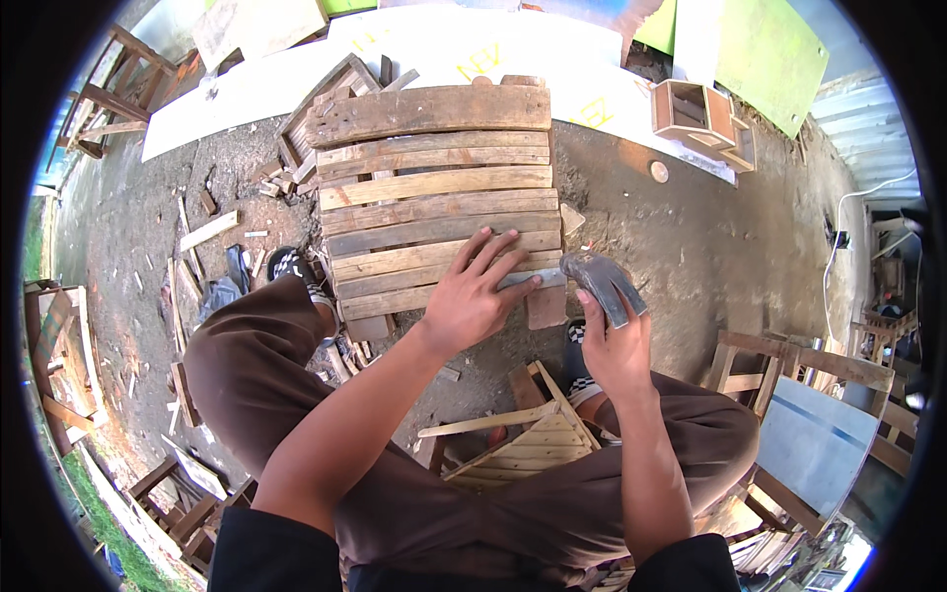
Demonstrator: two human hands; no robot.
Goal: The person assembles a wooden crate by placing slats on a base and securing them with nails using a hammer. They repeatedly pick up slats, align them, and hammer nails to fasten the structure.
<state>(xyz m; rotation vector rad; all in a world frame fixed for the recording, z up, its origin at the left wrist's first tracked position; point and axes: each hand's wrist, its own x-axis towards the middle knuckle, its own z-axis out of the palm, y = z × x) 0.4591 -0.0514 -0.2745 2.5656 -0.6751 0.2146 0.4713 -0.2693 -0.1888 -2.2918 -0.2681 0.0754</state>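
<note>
My left hand (475, 296) lies with fingers spread on the near end of a slatted wooden panel (434, 202). Its thumb reaches along a thin greyish strip (541, 279) at the panel's near right corner. In my right hand (617, 350), closed and raised just right of that corner, is a claw hammer (600, 281). Its dark metal head is toward the panel and the split claw points back toward me; my fingers hide the handle. A reddish-brown block (546, 308) shows under the panel's near right corner.
Between my legs stands a small slatted wooden piece (523, 449). Wood scraps (209, 230) litter the concrete floor on the left. A wooden box (693, 111) sits on white sheeting (434, 44) at the far right. A framed pale blue board (817, 424) leans at the near right.
</note>
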